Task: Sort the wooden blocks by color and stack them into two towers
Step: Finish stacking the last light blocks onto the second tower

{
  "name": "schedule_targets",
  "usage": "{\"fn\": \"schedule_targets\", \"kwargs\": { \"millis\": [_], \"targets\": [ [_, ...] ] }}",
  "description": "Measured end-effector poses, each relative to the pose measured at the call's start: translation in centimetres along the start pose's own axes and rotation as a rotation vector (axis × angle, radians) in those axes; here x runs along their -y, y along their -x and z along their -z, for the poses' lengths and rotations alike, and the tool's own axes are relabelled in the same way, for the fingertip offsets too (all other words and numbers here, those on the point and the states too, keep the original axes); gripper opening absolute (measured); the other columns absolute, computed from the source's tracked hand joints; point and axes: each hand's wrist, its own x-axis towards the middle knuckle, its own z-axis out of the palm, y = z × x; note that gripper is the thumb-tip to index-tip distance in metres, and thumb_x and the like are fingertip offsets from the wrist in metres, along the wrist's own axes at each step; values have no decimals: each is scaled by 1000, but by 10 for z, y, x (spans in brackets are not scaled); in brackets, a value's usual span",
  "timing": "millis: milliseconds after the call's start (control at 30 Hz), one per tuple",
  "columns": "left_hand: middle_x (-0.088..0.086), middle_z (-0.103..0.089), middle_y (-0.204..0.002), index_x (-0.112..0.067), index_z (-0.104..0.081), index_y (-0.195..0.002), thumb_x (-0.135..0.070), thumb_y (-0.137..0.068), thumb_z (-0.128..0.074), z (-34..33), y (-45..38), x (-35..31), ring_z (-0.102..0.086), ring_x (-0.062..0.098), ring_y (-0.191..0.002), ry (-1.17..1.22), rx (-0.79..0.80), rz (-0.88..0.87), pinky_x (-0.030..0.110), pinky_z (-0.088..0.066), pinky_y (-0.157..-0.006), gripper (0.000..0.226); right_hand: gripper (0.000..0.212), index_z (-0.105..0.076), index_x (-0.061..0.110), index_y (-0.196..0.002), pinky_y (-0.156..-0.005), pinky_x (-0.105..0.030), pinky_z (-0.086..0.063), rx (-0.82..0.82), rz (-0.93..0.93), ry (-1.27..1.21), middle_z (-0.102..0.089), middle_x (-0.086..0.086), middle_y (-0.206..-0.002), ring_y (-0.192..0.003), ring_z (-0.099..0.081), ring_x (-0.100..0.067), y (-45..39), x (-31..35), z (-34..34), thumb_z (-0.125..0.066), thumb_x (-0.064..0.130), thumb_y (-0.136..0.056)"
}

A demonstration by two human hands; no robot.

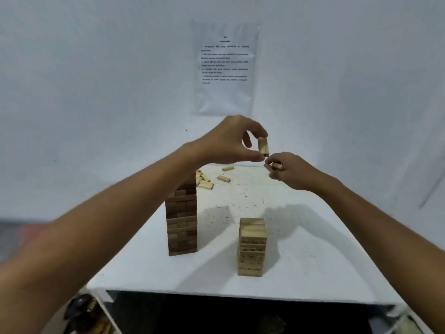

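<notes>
Above table (301, 237), block (263, 146) between hands.

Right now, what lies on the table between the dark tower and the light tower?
Nothing: in the head view, only bare white table with faint shadows separates the dark tower from the light tower.

1. Dark tower (182, 220): wooden blocks, brown-stained, matt, grain faintly visible.
2. Light tower (251, 247): pale unfinished-looking wooden blocks, matt; dark printed or stamped marks on the side faces.
3. Loose blocks (205, 182): same pale wood, matt.
4. Held block (263, 146): pale wood, smooth faces, no gloss.
5. Table (301, 261): white top, matt, lightly speckled with dark flecks toward the middle.
6. Sheet (225, 68) on the wall: white paper, printed black text, slightly wrinkled.
7. Wall (96, 92): white, matt, smooth.
</notes>
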Motion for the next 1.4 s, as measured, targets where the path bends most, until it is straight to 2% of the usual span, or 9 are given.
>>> {"fn": "schedule_targets", "kwargs": {
  "millis": [67, 267, 400, 567, 733, 900, 1000, 1133, 1400],
  "targets": [
    [-3, -66, -110, -14, -66, -115, -23, -76, -81, -32, 8, -8, -63, 11, -90, 53, 29, 4, 10, -47, -69, 43, 27, -52, 31, -81, -60, -20, -33, -8, -34, -39, -51, 6, -87, -78, -50, -16, 24, -11, -1, -62, 7, -91],
    [-8, -65, -113, -21, -67, -113, -23, -73, -82, -107, 26, -2, -61, 5, -94, 203, 108, 161, 14, -44, -72, 43, 22, -60, 15, -112, -72, -27, -43, 2, -195, -77, -53, -1, -101, -88, -55, -20, 83, -56, -17, -61, 9, -91],
    [-11, -63, -114, -22, -66, -114, -20, -73, -81, -141, 31, -13, -59, 1, -94, 235, 142, 184, 20, -50, -73, 43, 21, -59, 15, -110, -77, -32, -45, -18, -291, -111, -55, -2, -101, -91, -58, -25, 100, -83, -28, -62, 8, -90],
    [-6, -62, -115, -17, -64, -117, -17, -76, -78, -186, 35, -50, -59, 3, -94, 339, 136, 163, 30, -56, -70, 43, 19, -62, 13, -107, -65, -24, -39, -64, -357, -145, -57, -3, -95, -81, -54, -19, 112, -115, -37, -60, 7, -89],
    [-3, -59, -121, -16, -61, -122, -11, -81, -70, -236, 40, -63, -58, 7, -94, 361, 95, 216, 11, -42, -67, 42, 19, -63, 12, -105, -67, -25, -40, -72, -434, -175, -61, -6, -93, -81, -57, -22, 132, -138, -43, -63, 6, -88],
    [1, -59, -128, -14, -61, -122, -7, -84, -62, -278, 53, -48, -54, 21, -115, 248, 171, 342, 30, -45, -95, 38, 31, -62, 10, -118, -70, -22, -35, -63, -513, -104, -59, -5, -112, -94, -51, -16, 154, -149, -61, -67, 11, -88],
    [2, -65, -115, -14, -68, -108, -9, -84, -58, -293, 57, -37, -55, 27, -110, 199, 181, 362, 34, -46, -89, 27, 37, -59, 11, -125, -77, -22, -32, -44, -513, -65, -56, -10, -120, -100, -52, -19, 161, -147, -73, -66, 15, -89],
    [-3, -64, -124, -17, -69, -114, -17, -90, -58, -297, 58, -34, -46, 26, -115, 163, 183, 338, 38, -41, -96, 26, 43, -55, 11, -133, -85, -23, -34, -17, -446, -28, -52, -12, -122, -113, -53, -26, 162, -139, -85, -64, 22, -92],
    [-7, -57, -136, -27, -65, -125, -28, -90, -60, -299, 62, -32, -40, 23, -123, 161, 186, 330, 41, -36, -103, 36, 61, -53, 14, -137, -83, -27, -41, -122, -338, -2, -43, 5, -105, -93, -52, -13, 169, -149, -78, -65, 47, -88]
  ]
}}
